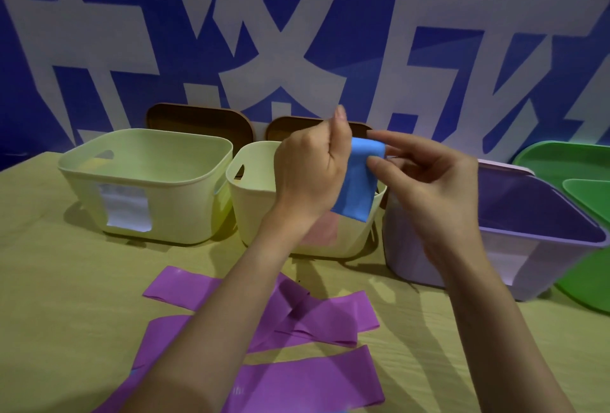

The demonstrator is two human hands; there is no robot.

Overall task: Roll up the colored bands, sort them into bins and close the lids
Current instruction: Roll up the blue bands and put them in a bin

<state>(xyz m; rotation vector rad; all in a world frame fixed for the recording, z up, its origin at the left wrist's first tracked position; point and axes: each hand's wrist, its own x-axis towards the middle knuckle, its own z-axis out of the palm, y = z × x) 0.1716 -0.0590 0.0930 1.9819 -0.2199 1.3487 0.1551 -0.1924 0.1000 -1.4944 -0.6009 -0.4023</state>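
nearest to us, ahead of the middle bin, we count four purple bands (317,317) lying flat and partly crossed on the yellow-green tablecloth (66,297), though our forearms hide parts of them and the count may be off. above them our two hands meet over the middle bin's rim. our left hand (310,168) is curled round the upper part of one blue band (358,181), thumb pointing up. our right hand (429,188) pinches the band's top between thumb and forefinger, the other fingers loosely spread. the band's lower end hangs down across the bin's near wall.

further back we count three bins in a row: a pale yellow-green left bin (148,181), the like-coloured middle bin (254,201), and a lilac bin (528,241) just right of it. beyond the two pale bins two brown lids (198,122) lean on the blue and white wall (231,16). right of the lilac bin lie green plastic pieces (574,165), which we cannot identify.
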